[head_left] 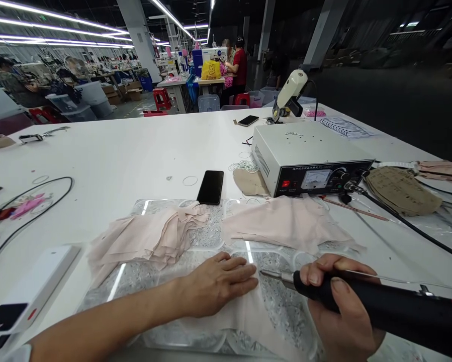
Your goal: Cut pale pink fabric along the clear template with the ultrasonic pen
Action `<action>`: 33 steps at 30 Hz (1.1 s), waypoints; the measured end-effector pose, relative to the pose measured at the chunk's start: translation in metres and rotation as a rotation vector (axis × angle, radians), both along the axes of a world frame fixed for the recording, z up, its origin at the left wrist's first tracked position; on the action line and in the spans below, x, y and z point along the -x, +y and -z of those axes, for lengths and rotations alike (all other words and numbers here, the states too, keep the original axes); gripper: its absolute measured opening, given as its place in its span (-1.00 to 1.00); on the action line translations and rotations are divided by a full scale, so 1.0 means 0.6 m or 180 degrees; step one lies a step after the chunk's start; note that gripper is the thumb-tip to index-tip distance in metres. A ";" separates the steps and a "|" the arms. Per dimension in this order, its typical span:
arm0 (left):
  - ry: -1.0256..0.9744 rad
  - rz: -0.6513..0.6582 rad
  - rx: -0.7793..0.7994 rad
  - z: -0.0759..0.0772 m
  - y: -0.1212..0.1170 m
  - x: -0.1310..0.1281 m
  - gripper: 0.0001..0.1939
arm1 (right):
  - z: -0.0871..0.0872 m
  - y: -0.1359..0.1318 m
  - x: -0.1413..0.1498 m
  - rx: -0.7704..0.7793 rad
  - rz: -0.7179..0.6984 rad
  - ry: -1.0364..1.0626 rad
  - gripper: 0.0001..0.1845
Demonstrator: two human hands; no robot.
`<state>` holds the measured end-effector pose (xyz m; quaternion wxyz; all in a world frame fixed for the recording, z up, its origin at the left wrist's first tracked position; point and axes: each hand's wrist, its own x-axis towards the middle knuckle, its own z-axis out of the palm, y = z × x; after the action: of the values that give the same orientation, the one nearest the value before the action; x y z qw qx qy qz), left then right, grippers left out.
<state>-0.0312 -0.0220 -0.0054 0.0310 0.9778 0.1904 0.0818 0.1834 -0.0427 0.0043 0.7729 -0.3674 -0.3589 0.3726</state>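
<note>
shows, at lower centre of the frame, left hand laid palm down on pale pink cloth, visible fingers side by side and slightly fanned, above speckled clear sheet. at lower right, shows right hand wrapped round black-handled tool, handle pinched between thumb and forefinger, metal tip just beside left fingertips. by judgement, calls for cloth pressed flat without creases, tip steered slowly with light, even pressure, and left fingertips held clear of its path. hides left thumb, and part of cloth under left hand. obscures other right fingers behind handle. cuts off rear of tool at right edge. leaves unclear whether tip touches sheet or hovers, and makes small lettering on grey unit hard to read.
</note>
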 end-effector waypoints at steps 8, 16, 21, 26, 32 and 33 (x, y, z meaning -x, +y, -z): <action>-0.0058 0.0005 -0.0006 0.002 -0.001 0.000 -0.67 | 0.002 0.001 0.005 -0.0046 -0.0218 -0.0024 -0.86; -0.0078 0.0005 0.0031 0.005 0.000 0.000 -0.67 | 0.002 0.002 0.006 -0.0114 -0.0295 -0.0100 -0.88; -0.0094 0.0032 0.0004 0.005 0.001 0.000 -0.67 | 0.004 0.003 0.007 -0.0219 -0.0342 -0.0313 -0.89; -0.0062 0.0013 -0.0072 0.007 0.000 0.002 -0.67 | 0.003 0.004 0.007 -0.0193 -0.0290 -0.0264 -0.90; -0.0053 -0.0022 0.0010 0.005 -0.001 0.000 -0.70 | 0.001 -0.005 -0.003 -0.0102 -0.0337 -0.0056 -0.89; -0.0040 -0.0021 0.0030 0.004 -0.001 -0.001 -0.71 | 0.001 -0.006 -0.003 -0.0091 -0.0374 -0.0043 -0.89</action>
<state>-0.0308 -0.0226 -0.0079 0.0366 0.9765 0.1937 0.0872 0.1854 -0.0465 0.0035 0.7524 -0.3370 -0.3904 0.4096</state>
